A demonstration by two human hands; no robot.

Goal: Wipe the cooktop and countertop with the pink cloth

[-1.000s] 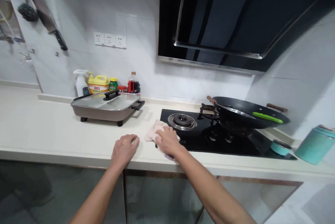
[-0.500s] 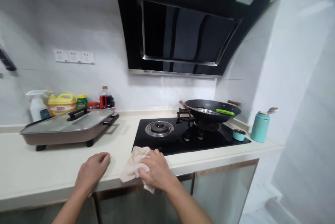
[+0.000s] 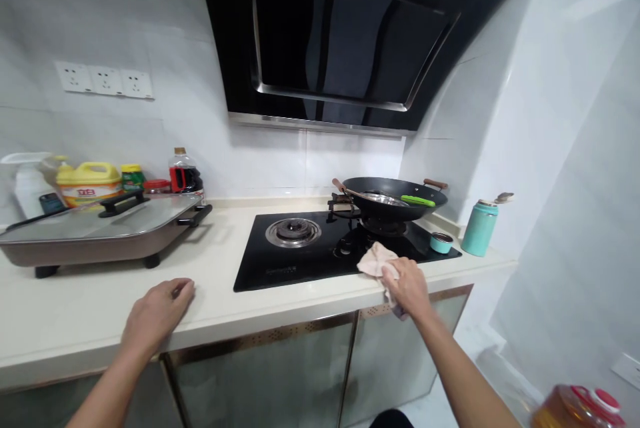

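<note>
A pale pink cloth (image 3: 377, 261) is bunched under my right hand (image 3: 407, 287), whose fingers are closed on it. The cloth lies on the front edge of the black glass cooktop (image 3: 305, 265), and part of it hangs over the counter front. My left hand (image 3: 159, 313) rests on the white counter (image 3: 215, 281) near its front edge, left of the cooktop. Its fingers are curled together and I see nothing in them. The left burner (image 3: 293, 232) is bare. On the right burner stands a black wok (image 3: 400, 205) holding a bright green-handled utensil (image 3: 418, 201).
A lidded electric pan (image 3: 100, 245) stands at left, with several bottles, including a yellow jug (image 3: 95, 181), behind it. A small turquoise cup (image 3: 441, 243) and a turquoise flask (image 3: 480, 228) are at right. The black range hood (image 3: 340, 48) hangs overhead. A red-capped container (image 3: 577, 408) is low at right.
My right hand has slid the cloth rightward along the cooktop's front edge, from its left corner to below the wok. My left hand stays on the counter. The view has shifted.
</note>
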